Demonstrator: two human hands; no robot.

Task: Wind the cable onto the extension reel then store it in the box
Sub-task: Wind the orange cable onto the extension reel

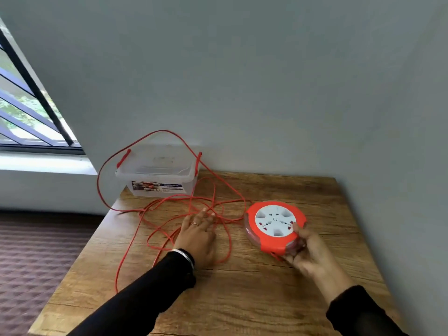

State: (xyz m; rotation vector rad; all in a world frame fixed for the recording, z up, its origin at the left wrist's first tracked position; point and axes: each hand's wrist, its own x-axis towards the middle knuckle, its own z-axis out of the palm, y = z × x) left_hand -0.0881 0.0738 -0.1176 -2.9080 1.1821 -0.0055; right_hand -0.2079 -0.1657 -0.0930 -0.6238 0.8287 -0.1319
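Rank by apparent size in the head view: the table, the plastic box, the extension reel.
1. Table, by far the largest.
2. Plastic box.
3. Extension reel, though it sits nearer the camera, so its gap to the box is unsure.

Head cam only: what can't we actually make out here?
- Cable plug end: lost in the tangled loops; one loop drops past the table edge.
- Reel underside and near rim: covered by the right hand.
- Box label: too small and blurred to read.
- Left hand palm: faces down on the cable, contact hidden.
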